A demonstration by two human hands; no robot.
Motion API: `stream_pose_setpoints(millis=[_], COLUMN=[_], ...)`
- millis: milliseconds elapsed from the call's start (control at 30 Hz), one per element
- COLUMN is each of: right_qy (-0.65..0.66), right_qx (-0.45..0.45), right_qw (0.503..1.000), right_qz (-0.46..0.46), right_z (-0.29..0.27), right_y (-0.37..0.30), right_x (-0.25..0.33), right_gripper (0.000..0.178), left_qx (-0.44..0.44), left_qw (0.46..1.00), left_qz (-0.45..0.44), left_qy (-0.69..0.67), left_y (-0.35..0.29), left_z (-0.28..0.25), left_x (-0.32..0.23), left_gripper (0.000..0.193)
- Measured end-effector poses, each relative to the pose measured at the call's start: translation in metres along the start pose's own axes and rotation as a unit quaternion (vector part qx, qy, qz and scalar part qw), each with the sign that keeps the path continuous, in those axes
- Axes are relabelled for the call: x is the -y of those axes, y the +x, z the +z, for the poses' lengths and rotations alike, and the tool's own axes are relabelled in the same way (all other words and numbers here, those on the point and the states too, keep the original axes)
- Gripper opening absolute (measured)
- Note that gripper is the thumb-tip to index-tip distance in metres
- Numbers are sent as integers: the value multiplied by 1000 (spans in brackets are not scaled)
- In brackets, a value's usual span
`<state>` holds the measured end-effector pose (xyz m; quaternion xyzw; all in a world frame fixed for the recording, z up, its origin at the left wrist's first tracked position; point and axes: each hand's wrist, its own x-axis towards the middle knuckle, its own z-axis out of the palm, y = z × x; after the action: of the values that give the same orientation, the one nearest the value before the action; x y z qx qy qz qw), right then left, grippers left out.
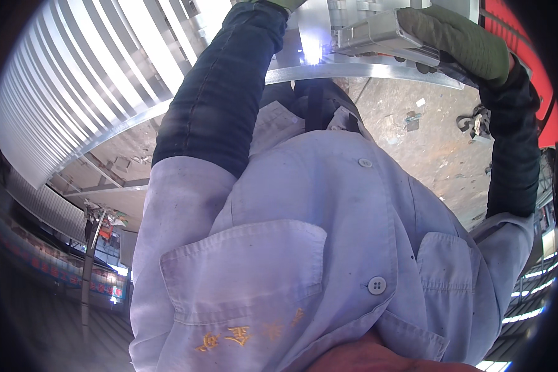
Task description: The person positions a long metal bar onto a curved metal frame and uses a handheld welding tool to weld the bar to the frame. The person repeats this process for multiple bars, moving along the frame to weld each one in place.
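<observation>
My right hand (456, 40), in an olive-green work glove, is closed around a silver box-shaped tool (375, 34) at the upper right. The tool's narrow end points left, toward an intense bluish-white glow (313, 56) at the metal. Directly below the glow runs the curved-looking edge of a metal frame bar (353, 69). Only a sliver of my gloved left hand (282, 3) shows at the top edge, left of the glow. Its fingers are cut off by the picture's rim, so what it touches is hidden.
Ribbed pale metal slats (115, 56) spread across the upper left. A red panel (542, 93) stands at the far right, close to my right arm. Scraps and a dark crumpled item (476, 124) lie on the dusty concrete floor (428, 155). A metal post (90, 260) rises at the left.
</observation>
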<state>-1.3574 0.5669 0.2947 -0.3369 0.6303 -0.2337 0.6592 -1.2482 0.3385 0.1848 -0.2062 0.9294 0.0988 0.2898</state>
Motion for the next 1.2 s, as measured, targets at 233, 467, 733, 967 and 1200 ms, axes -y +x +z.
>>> stream_pose_setpoints(millis=[233, 467, 733, 967, 1200], right_qy=[25, -39, 42, 148, 153], right_qx=[4, -115, 8, -3, 4], right_qw=[997, 966, 996, 987, 987], right_qz=[74, -228, 83, 61, 59], right_z=[-3, 16, -8, -2, -6], right_y=[-2, 13, -12, -18, -21], right_x=[13, -44, 14, -16, -16], right_gripper=[56, 52, 56, 60, 63], left_qx=[-6, 16, 12, -5, -1], left_qw=[1000, 999, 999, 999, 998], left_qz=[-7, -34, -34, -12, -29], left_qy=[2, 26, 36, 45, 51], left_y=[-10, -13, -11, -6, -13], left_z=[-7, -9, -13, -14, -17], left_x=[2, -1, -5, -11, -11], left_gripper=[105, 107, 107, 108, 109])
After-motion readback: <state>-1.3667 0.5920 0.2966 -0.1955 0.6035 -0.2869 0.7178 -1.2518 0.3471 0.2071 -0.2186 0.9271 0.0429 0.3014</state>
